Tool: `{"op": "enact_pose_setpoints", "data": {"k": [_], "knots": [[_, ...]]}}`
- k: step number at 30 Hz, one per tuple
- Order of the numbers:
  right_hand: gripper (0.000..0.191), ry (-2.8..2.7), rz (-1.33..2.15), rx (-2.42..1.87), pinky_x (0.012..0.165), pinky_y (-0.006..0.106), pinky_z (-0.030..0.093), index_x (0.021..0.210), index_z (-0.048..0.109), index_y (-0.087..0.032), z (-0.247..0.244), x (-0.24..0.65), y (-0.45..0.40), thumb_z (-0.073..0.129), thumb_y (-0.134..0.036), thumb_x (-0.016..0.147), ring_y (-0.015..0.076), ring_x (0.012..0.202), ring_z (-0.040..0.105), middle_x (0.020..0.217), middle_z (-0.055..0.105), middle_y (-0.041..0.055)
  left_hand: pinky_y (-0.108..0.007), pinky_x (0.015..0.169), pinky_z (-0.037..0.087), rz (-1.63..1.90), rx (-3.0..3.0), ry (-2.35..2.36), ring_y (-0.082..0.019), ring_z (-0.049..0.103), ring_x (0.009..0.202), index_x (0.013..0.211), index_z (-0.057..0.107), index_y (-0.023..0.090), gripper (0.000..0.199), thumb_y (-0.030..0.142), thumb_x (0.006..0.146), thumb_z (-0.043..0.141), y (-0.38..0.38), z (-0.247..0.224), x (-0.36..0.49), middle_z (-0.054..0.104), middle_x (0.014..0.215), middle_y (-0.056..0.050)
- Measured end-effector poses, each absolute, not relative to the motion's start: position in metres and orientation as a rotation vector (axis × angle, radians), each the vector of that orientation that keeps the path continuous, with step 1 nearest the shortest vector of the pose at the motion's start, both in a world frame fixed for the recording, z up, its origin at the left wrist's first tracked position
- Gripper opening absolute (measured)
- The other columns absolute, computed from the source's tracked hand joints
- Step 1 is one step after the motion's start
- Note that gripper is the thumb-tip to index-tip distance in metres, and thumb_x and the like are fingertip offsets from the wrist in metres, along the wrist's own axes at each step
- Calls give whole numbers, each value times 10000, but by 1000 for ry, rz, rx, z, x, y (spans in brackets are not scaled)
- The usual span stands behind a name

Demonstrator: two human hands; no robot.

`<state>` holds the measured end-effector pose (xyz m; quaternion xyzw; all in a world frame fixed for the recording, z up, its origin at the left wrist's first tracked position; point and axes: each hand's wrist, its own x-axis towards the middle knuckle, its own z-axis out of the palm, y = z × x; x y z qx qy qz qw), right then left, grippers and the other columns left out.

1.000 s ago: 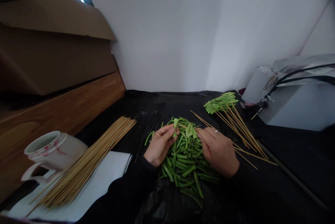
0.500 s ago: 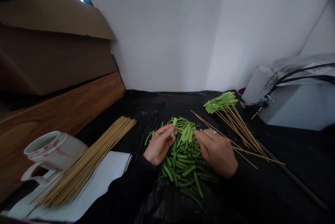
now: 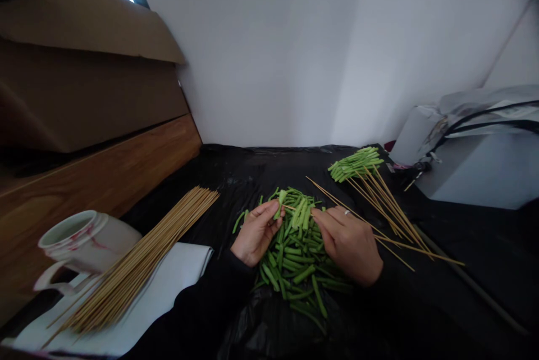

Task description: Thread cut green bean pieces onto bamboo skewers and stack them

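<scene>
Between the fingers of my left hand is a short green stem piece, at the tip of a thin wooden skewer. My right hand, with a ring on one finger, pinches that skewer, whose far end sticks out to the right past the hand. Several light green pieces sit side by side on the skewer between both hands. Below them lies a loose pile of cut green stems. At the back right, finished rows of stems rest on skewers.
A thick bundle of skewers lies on white paper at the left, beside a mug. Behind stands a cardboard box near a wooden board. A pale box with cables is at the right. Black plastic covers the table.
The held skewer's right end has shifted slightly further right. The green piece in my left hand has tilted a little; both hands stay almost in place.
</scene>
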<state>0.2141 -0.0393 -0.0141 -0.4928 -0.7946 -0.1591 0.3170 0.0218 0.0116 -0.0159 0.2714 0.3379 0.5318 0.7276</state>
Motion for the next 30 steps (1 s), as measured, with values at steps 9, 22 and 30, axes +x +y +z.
{"op": "enact_pose_setpoints", "data": {"k": [9,22,30], "knots": [[279,-2085,-416,-1271,746,294,409,1062,645,-137,-17,214,-39,405,-166,922,174,793,540,775,616,48,-160,630,511,1170,603,751,-87,628,705,822,718,113,141,160,701,771,12,-17,22,688,806,-42],[253,-2045,-347,-1292,692,258,387,1040,647,-180,-18,212,-41,424,-164,921,140,719,571,785,614,22,-159,636,505,1192,601,755,-83,620,685,814,722,116,143,158,689,779,13,-15,20,687,773,-39],[250,-2043,-362,-1304,689,254,380,1031,650,-187,-17,211,-42,426,-167,921,137,711,567,769,614,19,-166,645,501,1195,601,762,-88,618,694,801,727,117,144,164,679,787,14,-14,20,697,772,-41]]}}
